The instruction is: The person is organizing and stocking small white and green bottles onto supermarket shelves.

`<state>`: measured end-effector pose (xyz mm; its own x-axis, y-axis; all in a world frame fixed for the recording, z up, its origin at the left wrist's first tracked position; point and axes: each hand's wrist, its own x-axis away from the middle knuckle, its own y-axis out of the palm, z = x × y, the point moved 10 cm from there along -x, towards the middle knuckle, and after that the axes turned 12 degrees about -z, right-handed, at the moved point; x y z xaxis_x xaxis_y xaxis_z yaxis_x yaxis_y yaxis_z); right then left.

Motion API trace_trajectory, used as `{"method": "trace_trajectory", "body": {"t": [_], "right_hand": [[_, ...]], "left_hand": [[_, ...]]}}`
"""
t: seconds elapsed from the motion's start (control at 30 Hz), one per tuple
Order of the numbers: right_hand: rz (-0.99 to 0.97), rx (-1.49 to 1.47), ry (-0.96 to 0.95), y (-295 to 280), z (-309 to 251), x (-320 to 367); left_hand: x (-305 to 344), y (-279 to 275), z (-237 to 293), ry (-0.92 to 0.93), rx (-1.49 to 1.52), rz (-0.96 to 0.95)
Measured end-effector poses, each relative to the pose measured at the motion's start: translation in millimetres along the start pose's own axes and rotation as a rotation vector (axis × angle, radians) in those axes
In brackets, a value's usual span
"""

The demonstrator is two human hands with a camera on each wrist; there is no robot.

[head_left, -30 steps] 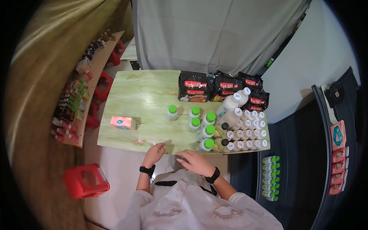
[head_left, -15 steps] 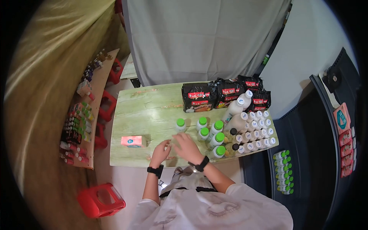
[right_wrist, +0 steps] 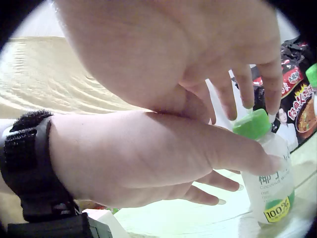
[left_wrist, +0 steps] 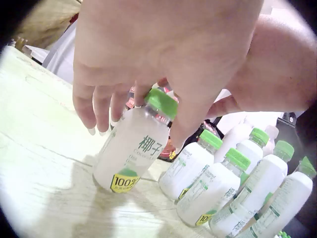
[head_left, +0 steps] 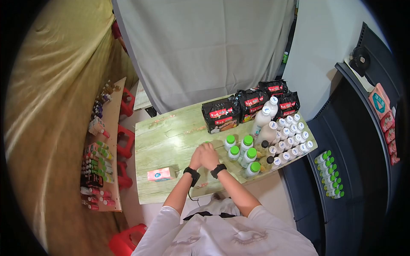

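Both hands meet over a coconut drink bottle [left_wrist: 126, 148] with a green cap, which stands on the table; in the head view they hide most of it. My left hand [head_left: 195, 160] comes down around the cap, its thumb [left_wrist: 185, 121] on one side and its relaxed fingers [left_wrist: 101, 106] spread on the other. My right hand [head_left: 209, 156] lies above and across the left one, fingers [right_wrist: 242, 87] extended just behind the green cap [right_wrist: 253, 124]. Several more green-capped bottles [head_left: 247, 143] stand to the right.
A pink box [head_left: 161, 174] lies at the table's left. Black noodle packs [head_left: 221, 115], white bottles [head_left: 260, 121] and rows of small white-capped bottles [head_left: 292, 138] crowd the right. Dark shelving [head_left: 341, 123] stands at the right, a loaded side table [head_left: 112, 170] at the left.
Both hands have moved forward from the table's near edge to the lone green-capped bottle and come together over it. The head view has shifted. The other bottles keep their places.
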<state>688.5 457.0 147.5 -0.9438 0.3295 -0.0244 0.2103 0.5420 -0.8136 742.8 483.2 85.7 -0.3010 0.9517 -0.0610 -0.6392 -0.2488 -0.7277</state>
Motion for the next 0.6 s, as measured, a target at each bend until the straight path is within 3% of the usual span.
{"method": "trace_trajectory", "body": {"t": [0.1,0.17,0.27,0.4,0.6], "right_hand": [[0.115,0.07,0.052,-10,7,-2],[0.118,0.092,0.077,-4,17,-9],[-0.022,0.046,0.108,-4,24,-12],[-0.036,0.22,0.019,5,26,-11],[-0.083,0.253,-0.054,9,5,21]], "left_hand": [[-2,-13,13,-0.068,0.13,0.033],[-10,-6,-11,-0.077,0.239,0.135],[-5,2,-18,-0.135,0.262,0.232],[11,6,-4,-0.276,0.258,0.269],[50,9,24,-0.229,0.226,0.311]]}}
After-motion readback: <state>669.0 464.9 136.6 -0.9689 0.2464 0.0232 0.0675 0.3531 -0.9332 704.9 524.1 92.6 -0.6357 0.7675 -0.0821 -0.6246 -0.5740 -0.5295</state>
